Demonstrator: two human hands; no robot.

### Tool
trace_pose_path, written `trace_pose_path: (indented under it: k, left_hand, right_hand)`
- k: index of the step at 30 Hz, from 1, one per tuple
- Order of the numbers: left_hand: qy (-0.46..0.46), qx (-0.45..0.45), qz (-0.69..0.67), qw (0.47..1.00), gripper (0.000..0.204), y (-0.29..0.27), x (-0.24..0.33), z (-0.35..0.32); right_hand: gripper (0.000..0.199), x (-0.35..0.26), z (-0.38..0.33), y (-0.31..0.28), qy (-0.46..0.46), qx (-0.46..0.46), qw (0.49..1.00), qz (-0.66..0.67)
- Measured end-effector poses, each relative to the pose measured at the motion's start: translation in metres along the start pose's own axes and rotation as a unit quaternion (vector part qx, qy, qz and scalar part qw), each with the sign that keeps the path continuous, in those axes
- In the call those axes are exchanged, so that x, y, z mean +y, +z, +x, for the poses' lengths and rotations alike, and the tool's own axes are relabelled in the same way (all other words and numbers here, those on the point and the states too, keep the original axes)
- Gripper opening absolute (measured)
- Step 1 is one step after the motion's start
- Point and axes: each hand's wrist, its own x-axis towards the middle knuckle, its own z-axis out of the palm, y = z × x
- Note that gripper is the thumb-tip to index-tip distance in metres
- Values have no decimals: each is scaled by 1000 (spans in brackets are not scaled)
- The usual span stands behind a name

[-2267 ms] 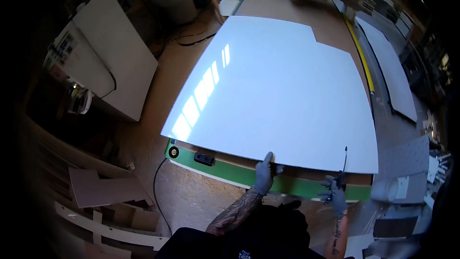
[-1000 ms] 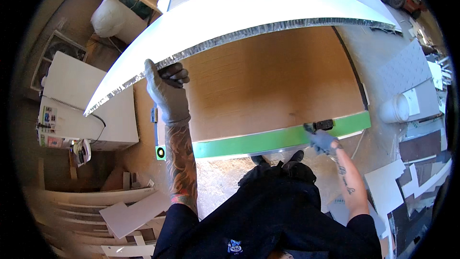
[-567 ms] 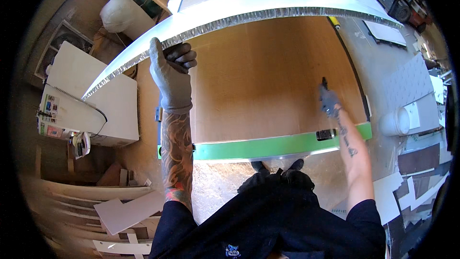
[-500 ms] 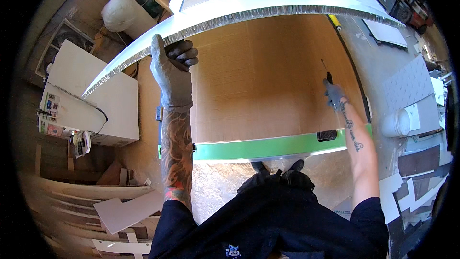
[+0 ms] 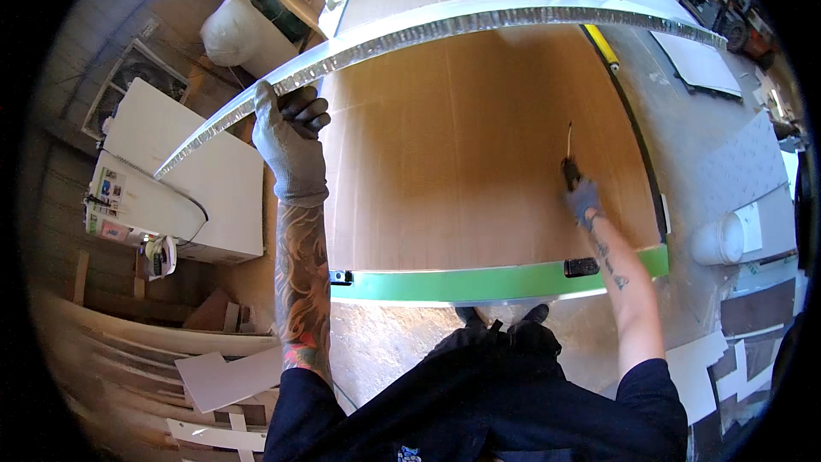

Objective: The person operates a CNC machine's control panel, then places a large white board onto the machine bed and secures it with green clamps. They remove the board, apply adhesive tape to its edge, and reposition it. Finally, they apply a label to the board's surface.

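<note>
My left hand [image 5: 291,141], in a grey work glove with dark fingertips, is closed around the near edge of a long white panel [image 5: 479,7]. The panel's cut edge shows a ribbed, honeycomb-like core, and it is held up above the table, spanning it from left to right. My right hand [image 5: 582,198], also gloved, grips the dark handle of a thin-bladed hand tool [image 5: 570,173] whose tip points away from me. That tool is over the right part of the brown tabletop [image 5: 445,162], apart from the panel; its exact kind is hard to make out.
A green strip [image 5: 462,284] with dark cutouts runs along the table's near edge. A white cabinet [image 5: 188,180] with a coiled cord stands to the left. At right are a white bucket [image 5: 717,239] and sheet offcuts [image 5: 753,316]. A yellow bar [image 5: 601,44] lines the table's far right side.
The panel has tipped, so less of its white face shows. My right hand has come nearer and slightly left with the tool. My left hand keeps its hold and sits a little lower left.
</note>
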Motion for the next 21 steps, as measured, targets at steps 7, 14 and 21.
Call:
trace_pose_path:
  k: [7, 14, 21]
  left_hand:
    - [45, 9, 46, 998, 42, 5, 4, 15]
    - [73, -79, 59, 992, 38, -1, 12, 44]
    - [22, -80, 49, 995, 42, -6, 24, 57]
  right_hand:
    - [75, 10, -94, 33, -26, 71, 996, -50]
    - [54, 36, -32, 30, 11, 60, 997, 52]
    - [18, 8, 23, 9, 195, -56, 756, 622]
